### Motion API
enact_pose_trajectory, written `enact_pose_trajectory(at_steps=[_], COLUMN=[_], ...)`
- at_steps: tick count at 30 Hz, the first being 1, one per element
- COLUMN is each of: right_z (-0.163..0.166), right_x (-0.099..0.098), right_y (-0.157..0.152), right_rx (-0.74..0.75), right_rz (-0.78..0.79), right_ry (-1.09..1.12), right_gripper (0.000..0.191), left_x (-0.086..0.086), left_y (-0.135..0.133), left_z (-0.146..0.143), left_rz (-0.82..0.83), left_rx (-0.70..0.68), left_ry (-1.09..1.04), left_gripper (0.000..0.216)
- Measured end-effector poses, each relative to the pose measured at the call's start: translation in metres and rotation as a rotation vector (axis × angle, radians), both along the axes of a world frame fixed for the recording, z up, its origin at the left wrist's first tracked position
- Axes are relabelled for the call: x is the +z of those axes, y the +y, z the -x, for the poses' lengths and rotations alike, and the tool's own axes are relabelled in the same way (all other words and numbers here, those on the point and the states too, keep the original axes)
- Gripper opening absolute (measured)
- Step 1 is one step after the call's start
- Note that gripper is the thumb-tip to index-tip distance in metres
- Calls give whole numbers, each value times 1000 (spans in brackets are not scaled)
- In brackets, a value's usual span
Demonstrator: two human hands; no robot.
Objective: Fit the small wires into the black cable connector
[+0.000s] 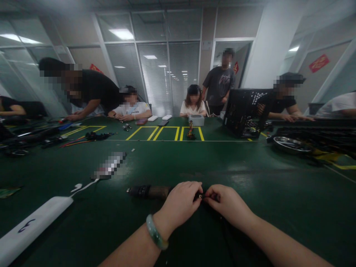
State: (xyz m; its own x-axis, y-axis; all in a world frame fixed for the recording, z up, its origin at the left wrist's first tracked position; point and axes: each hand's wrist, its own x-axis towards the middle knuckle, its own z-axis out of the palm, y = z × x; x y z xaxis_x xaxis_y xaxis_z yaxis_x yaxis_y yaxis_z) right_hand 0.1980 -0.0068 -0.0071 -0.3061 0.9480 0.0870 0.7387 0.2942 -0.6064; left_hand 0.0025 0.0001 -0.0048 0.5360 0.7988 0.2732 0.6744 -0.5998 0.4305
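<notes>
On the green table lies a dark electric screwdriver [157, 192], its metal tip pointing left. My left hand [180, 202] is closed round its rear end, and a greenish bangle sits on that wrist. Close beside it, my right hand [230, 204] pinches a thin dark cable end between thumb and fingers. A small shiny metal spot shows between the two hands; whether the cable end is in the tool cannot be made out. A dark cable, faint against the table, runs down below my right hand.
A white power strip [36, 226] lies at left, its white cord leading towards a phone-like object [109, 166]. Across the table stand a black computer case [246, 113], a metal bowl [292, 144] and bundled cables [100, 136]. Several people are around the far side.
</notes>
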Motion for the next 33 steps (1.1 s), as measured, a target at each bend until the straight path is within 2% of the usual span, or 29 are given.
enact_pose_trajectory(at_steps=[33], right_z=[0], right_x=[-1], right_y=[1], right_rx=[2], right_rz=[-41], right_ry=[5], right_gripper=[6], left_x=[3], left_y=[-3], left_z=[0], left_rz=[-28], left_rx=[1], left_ry=[28], left_gripper=[14])
